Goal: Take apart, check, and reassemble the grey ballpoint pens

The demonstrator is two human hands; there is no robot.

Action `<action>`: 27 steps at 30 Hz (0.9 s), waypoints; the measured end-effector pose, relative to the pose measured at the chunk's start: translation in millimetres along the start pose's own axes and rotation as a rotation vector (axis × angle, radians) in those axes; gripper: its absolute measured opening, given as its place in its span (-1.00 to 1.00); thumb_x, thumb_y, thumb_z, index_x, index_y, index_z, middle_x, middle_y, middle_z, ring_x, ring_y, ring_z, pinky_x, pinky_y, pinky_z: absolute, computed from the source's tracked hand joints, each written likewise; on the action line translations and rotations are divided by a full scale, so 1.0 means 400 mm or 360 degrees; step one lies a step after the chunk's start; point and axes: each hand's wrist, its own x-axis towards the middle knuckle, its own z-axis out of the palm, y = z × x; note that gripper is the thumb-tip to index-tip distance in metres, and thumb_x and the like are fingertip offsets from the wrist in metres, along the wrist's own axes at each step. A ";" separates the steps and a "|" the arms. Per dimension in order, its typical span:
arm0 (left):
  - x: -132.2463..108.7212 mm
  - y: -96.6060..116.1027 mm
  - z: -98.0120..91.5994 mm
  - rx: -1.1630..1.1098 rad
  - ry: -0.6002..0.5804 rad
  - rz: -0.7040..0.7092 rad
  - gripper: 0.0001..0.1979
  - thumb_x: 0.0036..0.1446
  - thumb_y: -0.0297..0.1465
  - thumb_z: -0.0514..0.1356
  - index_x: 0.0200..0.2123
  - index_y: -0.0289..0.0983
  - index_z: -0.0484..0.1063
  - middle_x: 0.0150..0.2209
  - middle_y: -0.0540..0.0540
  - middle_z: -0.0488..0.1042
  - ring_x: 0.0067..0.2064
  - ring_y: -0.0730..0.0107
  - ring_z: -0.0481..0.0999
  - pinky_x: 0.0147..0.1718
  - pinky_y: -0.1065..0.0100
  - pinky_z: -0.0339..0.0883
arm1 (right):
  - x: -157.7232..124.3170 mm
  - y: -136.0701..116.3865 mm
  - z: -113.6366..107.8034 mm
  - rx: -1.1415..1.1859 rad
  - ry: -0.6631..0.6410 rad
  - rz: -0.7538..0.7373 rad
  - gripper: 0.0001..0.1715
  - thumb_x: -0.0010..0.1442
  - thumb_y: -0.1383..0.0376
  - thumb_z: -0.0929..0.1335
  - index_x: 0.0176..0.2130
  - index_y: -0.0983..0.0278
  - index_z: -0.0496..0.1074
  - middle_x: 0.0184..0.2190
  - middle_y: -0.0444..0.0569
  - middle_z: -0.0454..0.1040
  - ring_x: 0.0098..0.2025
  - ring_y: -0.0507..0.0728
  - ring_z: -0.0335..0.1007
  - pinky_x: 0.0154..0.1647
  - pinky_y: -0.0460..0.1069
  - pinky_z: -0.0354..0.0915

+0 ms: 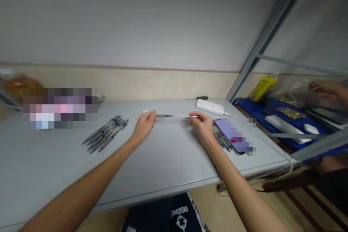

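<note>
My left hand [145, 126] is closed on the grey barrel of a pen [164, 116], held level just above the table. A thin pale pen refill [181, 116] runs from the barrel's yellowish end across to my right hand [201, 125]. Its far end is pinched between my right fingertips, where a short dark piece also shows; its exact shape is unclear. Left of my left hand lies a bunch of grey pens [106, 134], side by side. More grey pens [223, 140] lie below my right wrist, partly covered by it and the phone.
A phone [231, 136] lies to the right of my right hand. Behind it are a white power bank [210, 107] with a cable and a screwdriver [202, 98]. A metal frame [255, 54] borders a blue surface [244, 110], where another person's hand [327, 88] is near plastic bags.
</note>
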 end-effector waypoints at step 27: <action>-0.006 0.007 0.009 -0.0514 -0.0172 -0.0013 -0.74 -0.13 -0.25 0.29 -0.44 -0.31 0.39 -0.55 -0.02 0.45 -0.49 0.47 0.40 -0.43 0.40 0.25 | -0.027 -0.007 0.020 0.0024 -0.0536 0.0093 -0.54 0.06 0.04 0.32 -0.12 0.26 0.33 -0.64 -0.19 0.40 -0.65 -0.02 0.22 -0.63 -0.13 0.15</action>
